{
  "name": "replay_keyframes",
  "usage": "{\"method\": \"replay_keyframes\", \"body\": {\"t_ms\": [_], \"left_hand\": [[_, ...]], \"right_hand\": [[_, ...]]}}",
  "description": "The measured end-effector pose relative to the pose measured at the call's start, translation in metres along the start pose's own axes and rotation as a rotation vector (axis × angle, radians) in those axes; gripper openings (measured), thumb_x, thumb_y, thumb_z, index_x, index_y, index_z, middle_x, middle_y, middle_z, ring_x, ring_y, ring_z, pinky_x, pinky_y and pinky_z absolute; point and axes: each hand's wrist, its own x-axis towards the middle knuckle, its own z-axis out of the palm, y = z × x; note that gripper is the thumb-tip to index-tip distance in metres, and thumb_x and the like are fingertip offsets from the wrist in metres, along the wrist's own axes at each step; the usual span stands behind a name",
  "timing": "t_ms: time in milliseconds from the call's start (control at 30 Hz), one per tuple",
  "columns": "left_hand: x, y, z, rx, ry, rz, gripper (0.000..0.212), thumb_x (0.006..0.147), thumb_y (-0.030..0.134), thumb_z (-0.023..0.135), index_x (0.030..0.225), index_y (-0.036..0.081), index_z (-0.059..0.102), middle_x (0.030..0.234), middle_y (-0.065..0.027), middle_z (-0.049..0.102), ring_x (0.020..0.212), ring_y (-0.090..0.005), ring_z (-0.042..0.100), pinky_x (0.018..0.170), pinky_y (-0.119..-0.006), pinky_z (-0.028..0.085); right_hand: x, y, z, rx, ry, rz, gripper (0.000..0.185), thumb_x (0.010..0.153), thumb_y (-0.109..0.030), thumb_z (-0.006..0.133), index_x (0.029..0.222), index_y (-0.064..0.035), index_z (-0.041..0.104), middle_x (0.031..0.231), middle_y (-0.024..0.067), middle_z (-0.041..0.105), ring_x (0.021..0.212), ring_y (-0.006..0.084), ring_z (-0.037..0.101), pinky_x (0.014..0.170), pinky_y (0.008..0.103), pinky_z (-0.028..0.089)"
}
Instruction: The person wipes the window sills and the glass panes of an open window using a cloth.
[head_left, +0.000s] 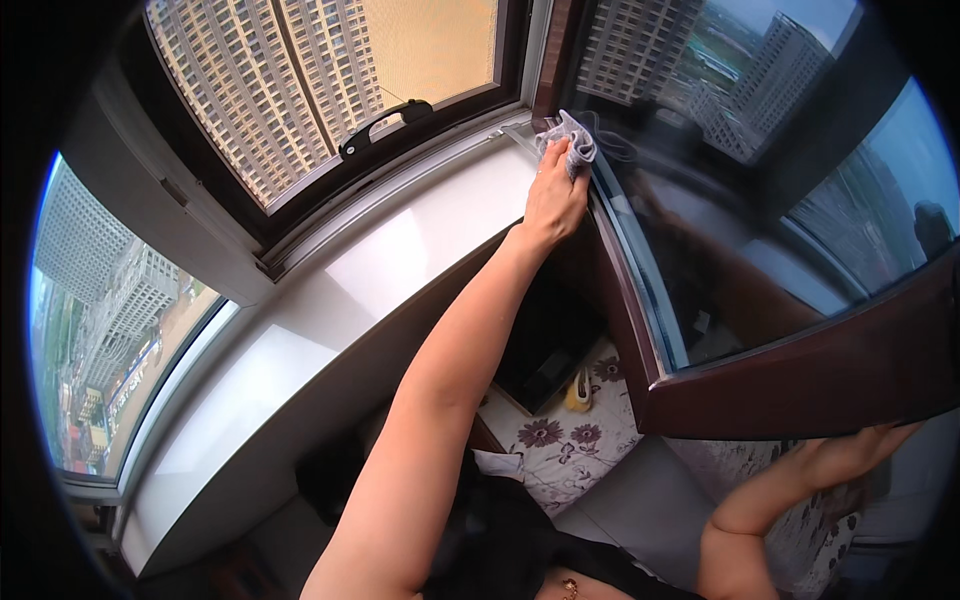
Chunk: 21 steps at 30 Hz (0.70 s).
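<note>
My left hand (559, 195) is stretched far forward and grips a bunched grey-white cloth (568, 142). The cloth touches the far end of a glazed panel, where its side edge meets the window corner. This panel has a dark brown frame (810, 375) and dark reflective glass (720, 277). Beneath the frame's near edge, at the right, is my right hand (847, 454), holding that edge with its fingertips partly hidden. A white windowsill (390, 247) runs to the left of my left forearm.
A screened window sash with a black handle (386, 127) stands beyond the sill. Below lie a floral-patterned cloth (562, 457), a dark flat object (551, 352) and a small yellow item (578, 391). Tall buildings show outside through the left pane (112, 315).
</note>
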Motion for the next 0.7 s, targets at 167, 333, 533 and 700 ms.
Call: {"method": "replay_keyframes", "body": {"t_ms": [167,333,533,700], "left_hand": [[0.044,-0.040,0.008,-0.134,0.129,-0.021,0.049,0.094,0.029,0.037,0.136,0.003,0.035,0.144,-0.0251,0.024,0.134,-0.0390,0.021,0.111,-0.040,0.016],[0.004,-0.017,0.023,-0.248,0.140,-0.043,0.047,0.092,0.020,0.044,0.136,0.005,0.036,0.145,-0.0238,0.021,0.133,-0.0395,0.021,0.111,-0.040,0.017],[-0.139,0.070,0.035,-0.278,-0.050,0.103,0.059,0.082,0.003,0.052,0.138,0.004,0.033,0.149,-0.0184,0.015,0.136,-0.0433,0.012,0.110,-0.044,0.016],[-0.229,0.100,0.053,-0.435,-0.255,0.167,0.069,0.079,0.005,0.052,0.141,0.000,0.023,0.150,-0.0221,0.005,0.137,-0.0443,0.001,0.110,-0.047,0.015]], "right_hand": [[0.011,0.024,-0.018,-0.004,0.024,0.048,0.047,0.091,-0.018,0.045,0.133,0.0026,0.034,0.126,0.0175,0.045,0.110,0.0229,0.049,0.095,0.0331,0.038],[0.017,0.036,-0.023,0.020,-0.021,0.028,0.046,0.091,-0.014,0.045,0.133,-0.0003,0.034,0.126,0.0160,0.046,0.108,0.0222,0.050,0.093,0.0328,0.040],[0.020,0.039,-0.018,-0.070,-0.080,0.047,0.053,0.095,-0.027,0.038,0.137,0.0020,0.026,0.132,0.0196,0.038,0.119,0.0249,0.044,0.100,0.0355,0.036],[0.026,0.041,-0.026,-0.092,-0.084,0.026,0.055,0.094,-0.029,0.040,0.137,0.0010,0.026,0.130,0.0187,0.039,0.114,0.0243,0.047,0.100,0.0341,0.037]]}}
